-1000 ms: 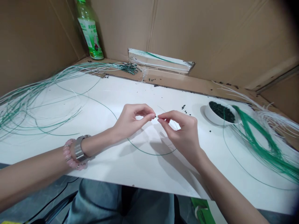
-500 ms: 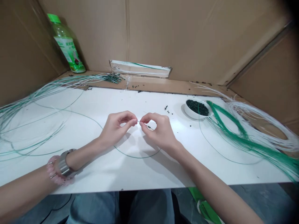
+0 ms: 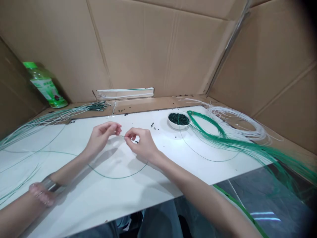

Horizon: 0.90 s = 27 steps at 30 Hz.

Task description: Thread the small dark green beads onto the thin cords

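My left hand (image 3: 102, 135) is closed in a pinch, with a short stretch of thin cord (image 3: 122, 136) running from its fingertips to my right hand (image 3: 142, 141). The right thumb and forefinger grip that cord. Small dark beads (image 3: 136, 141) show just under the right fingers; how they sit on the cord is too small to tell. A green cord (image 3: 111, 178) curves over the white tabletop below both hands. To the right, a white bowl (image 3: 178, 126) holds a heap of dark green beads (image 3: 178, 119). Several loose beads (image 3: 153, 125) lie between the right hand and the bowl.
A bundle of green cords (image 3: 223, 140) and a coil of white cords (image 3: 257, 127) lie at right. More cords with dark ends (image 3: 97, 106) stretch along the left. A green-capped bottle (image 3: 48, 87) leans by the cardboard wall (image 3: 158, 49). The white table's front edge (image 3: 158, 201) is nearby.
The view has swung right and up, so everything appears farther left. Between my hands the fingertips are slightly farther apart, and the cord still spans them.
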Available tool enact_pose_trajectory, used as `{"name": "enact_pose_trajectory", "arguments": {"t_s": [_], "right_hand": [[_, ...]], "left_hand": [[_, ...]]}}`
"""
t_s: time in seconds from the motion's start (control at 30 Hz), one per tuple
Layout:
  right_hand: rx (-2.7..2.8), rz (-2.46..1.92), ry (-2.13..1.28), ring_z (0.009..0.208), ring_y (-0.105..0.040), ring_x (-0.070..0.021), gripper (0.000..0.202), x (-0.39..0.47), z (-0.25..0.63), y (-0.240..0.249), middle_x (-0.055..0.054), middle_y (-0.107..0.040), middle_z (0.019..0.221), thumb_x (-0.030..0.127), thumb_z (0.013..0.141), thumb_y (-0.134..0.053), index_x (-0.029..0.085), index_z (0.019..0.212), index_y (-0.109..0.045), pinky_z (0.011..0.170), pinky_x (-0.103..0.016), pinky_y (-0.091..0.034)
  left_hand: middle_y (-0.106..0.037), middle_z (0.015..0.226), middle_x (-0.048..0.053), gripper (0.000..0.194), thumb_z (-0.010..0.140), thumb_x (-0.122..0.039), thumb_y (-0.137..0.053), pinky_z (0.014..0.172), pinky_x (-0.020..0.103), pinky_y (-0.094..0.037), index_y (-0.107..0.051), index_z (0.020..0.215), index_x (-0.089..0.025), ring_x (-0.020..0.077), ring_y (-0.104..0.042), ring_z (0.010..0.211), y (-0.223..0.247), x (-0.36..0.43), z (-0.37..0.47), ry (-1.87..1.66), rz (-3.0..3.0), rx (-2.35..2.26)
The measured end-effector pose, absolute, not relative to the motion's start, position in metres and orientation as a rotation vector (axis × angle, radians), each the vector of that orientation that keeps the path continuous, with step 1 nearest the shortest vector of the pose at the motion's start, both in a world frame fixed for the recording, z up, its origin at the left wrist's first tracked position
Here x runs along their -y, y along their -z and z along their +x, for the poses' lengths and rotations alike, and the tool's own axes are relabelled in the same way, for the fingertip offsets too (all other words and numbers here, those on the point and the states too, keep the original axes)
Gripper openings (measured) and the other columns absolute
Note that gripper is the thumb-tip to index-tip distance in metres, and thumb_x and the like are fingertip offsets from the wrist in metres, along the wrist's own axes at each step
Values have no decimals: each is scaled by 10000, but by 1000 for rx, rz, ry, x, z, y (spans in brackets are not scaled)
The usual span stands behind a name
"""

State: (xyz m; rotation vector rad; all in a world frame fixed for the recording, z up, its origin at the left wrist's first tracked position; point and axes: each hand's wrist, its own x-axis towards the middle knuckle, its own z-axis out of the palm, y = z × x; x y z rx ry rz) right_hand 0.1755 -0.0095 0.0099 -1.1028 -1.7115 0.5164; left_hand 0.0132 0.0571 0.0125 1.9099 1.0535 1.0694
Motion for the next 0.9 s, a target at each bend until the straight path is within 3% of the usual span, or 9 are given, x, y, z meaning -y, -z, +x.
{"name": "enact_pose_trajectory", "arguments": {"t_s": [0.1, 0.2, 0.37, 0.7, 0.9], "right_hand": [[1679, -994, -526, 634, -553, -88, 58, 9, 173, -9, 12, -629, 681, 146, 733, -549, 164, 694, -589, 683, -195, -466], [1640, -924, -531, 635, -568, -95, 42, 10, 170, -10, 5, -631, 670, 148, 720, -560, 160, 700, -595, 652, -191, -476], [1564, -893, -547, 665, -600, -104, 48, 12, 168, -15, -11, -655, 688, 149, 740, -565, 156, 722, -609, 660, -190, -498], [1524, -871, -565, 658, -593, -102, 50, 13, 167, -16, -3, -649, 689, 162, 730, -566, 170, 692, -596, 660, -182, -496], [1471, -932, -494, 635, -553, -111, 54, 10, 172, -13, -2, -626, 663, 159, 711, -548, 178, 673, -582, 657, -214, -484]], "left_hand": [[-650, 742, 48, 363, 725, -494, -592, 593, 246, -476, -624, 799, -140, 153, -580, 632, -19, -90, 41, -899, 2030, -1042], [-621, 584, 18, 341, 661, -483, -647, 491, 237, -410, -654, 680, -142, 141, -534, 502, -15, -110, 80, -654, 2174, -995], [-620, 574, 22, 281, 628, -447, -666, 562, 259, -407, -648, 591, -169, 161, -543, 565, 1, -120, 127, -511, 2330, -990], [-612, 583, 23, 145, 612, -314, -667, 633, 281, -407, -650, 580, -174, 157, -502, 598, -1, -117, 137, -594, 2213, -954], [-601, 604, 4, 261, 635, -388, -694, 489, 240, -402, -595, 714, -160, 118, -499, 487, -15, -90, 92, -780, 1813, -930]]}}
